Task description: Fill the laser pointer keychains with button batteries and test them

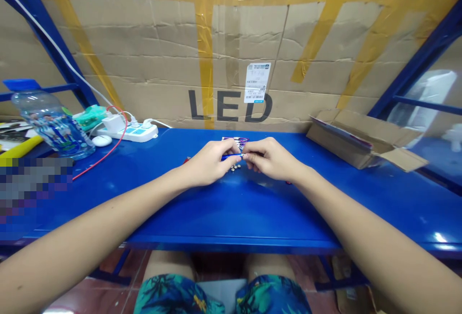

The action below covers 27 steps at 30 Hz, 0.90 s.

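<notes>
My left hand (pixel 212 162) is closed around a slim blue pen-like tube (pixel 231 156), which lies roughly level above the table. At its right end, my right hand (pixel 269 157) pinches the small silvery tip between thumb and fingers. Just below the hands, several small round metal pieces (pixel 234 167) lie on the blue table (pixel 231 213). Behind the fingers is a bunch of purple-and-silver slim pieces (pixel 240 140), partly hidden by my hands. Bits of red show beside my left hand and under my right wrist.
An opened cardboard box (pixel 346 143) sits on the right. To the left are a water bottle (pixel 54 121), a white power strip (pixel 135 132), a white mouse (pixel 101 140) and a red cable (pixel 108 159). A large taped carton (pixel 159 63) stands along the back edge.
</notes>
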Available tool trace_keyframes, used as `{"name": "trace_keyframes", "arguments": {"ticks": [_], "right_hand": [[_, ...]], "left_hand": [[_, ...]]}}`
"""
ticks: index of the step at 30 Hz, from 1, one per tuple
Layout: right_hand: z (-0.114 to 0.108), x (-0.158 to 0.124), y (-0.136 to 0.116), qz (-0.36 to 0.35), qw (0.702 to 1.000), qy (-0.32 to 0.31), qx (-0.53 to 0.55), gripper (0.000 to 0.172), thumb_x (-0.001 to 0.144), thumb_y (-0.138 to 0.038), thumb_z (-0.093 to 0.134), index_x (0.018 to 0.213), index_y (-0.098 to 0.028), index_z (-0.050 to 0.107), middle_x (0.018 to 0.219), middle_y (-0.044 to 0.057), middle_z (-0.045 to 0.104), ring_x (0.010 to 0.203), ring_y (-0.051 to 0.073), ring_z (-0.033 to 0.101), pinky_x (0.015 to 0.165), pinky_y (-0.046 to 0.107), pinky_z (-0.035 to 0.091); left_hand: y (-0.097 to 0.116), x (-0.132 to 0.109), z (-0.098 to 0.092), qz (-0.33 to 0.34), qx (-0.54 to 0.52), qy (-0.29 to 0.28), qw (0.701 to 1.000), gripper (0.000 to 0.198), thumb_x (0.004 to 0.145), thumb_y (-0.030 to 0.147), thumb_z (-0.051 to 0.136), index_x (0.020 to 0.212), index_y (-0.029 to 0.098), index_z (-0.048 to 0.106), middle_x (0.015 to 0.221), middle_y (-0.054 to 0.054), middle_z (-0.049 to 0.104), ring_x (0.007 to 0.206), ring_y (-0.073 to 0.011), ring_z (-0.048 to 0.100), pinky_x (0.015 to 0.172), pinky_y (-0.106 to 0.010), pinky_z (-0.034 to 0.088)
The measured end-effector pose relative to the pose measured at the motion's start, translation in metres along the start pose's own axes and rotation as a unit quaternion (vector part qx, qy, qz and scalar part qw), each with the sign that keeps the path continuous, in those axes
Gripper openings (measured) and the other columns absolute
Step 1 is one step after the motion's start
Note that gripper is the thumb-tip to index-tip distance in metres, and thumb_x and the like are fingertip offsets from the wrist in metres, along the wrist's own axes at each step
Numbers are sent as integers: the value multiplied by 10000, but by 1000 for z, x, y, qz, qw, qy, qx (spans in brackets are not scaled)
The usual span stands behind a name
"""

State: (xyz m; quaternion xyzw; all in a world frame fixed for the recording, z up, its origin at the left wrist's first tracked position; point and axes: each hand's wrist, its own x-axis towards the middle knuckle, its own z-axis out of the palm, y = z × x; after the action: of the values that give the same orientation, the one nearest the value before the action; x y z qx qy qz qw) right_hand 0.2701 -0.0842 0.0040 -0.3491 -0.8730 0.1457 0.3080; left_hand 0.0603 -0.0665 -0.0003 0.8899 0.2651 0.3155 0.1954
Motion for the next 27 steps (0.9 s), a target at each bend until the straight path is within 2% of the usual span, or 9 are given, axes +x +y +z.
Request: {"name": "trace_keyframes", "arguments": {"ticks": [5, 7, 10, 14, 17, 23, 27], "right_hand": [[3, 1, 1, 80, 993, -5, 92, 243, 878, -189, 525, 639, -165, 561, 564, -4, 590, 537, 117, 520, 566, 240, 386], [2, 1, 1, 84, 992, -1, 97, 252, 877, -197, 532, 629, -165, 554, 562, -3, 588, 530, 116, 515, 562, 242, 381], [0, 2, 0, 48, 998, 13, 49, 251, 884, -187, 535, 638, -160, 574, 582, 1, 602, 558, 116, 519, 593, 245, 375], [-2, 2, -2, -4, 999, 20, -40, 235, 868, -134, 534, 642, -158, 594, 565, -3, 582, 565, 113, 475, 607, 252, 339], [-3, 2, -2, -7, 998, 4, -61, 237, 838, -84, 521, 625, -156, 594, 555, -3, 572, 565, 113, 460, 606, 255, 325], [-3, 1, -2, 29, 999, -20, -9, 244, 867, -157, 542, 632, -160, 607, 555, -6, 575, 580, 124, 493, 600, 248, 342], [-3, 2, -5, 21, 1000, 6, -15, 238, 861, -140, 530, 632, -160, 589, 580, -2, 584, 599, 124, 498, 606, 247, 336]], "left_hand": [[2, -1, 2, 81, 92, 21, 992, 82, 941, 210, 535, 870, 177, 559, 884, -45, 651, 796, -171, 582, 736, -305, 443], [5, -1, 2, 69, 94, 21, 993, 97, 951, 228, 523, 870, 181, 545, 873, -44, 644, 789, -175, 580, 732, -310, 446], [8, 1, 3, 9, 100, 16, 995, 168, 994, 261, 443, 898, 181, 555, 883, -52, 652, 822, -195, 594, 762, -340, 460], [7, 3, 4, -39, 130, -39, 990, 295, 1007, 249, 379, 800, 183, 578, 848, -71, 669, 837, -224, 612, 787, -371, 456], [7, 2, 3, -65, 97, -66, 991, 252, 994, 282, 441, 831, 187, 608, 818, -51, 694, 759, -205, 629, 713, -336, 445], [7, -4, 5, 4, 116, -18, 993, 97, 947, 246, 526, 880, 189, 566, 826, -35, 675, 718, -181, 605, 645, -298, 396], [12, -2, 5, -5, 112, 1, 994, 95, 940, 257, 524, 888, 184, 555, 861, -44, 672, 747, -188, 605, 657, -305, 412]]}}
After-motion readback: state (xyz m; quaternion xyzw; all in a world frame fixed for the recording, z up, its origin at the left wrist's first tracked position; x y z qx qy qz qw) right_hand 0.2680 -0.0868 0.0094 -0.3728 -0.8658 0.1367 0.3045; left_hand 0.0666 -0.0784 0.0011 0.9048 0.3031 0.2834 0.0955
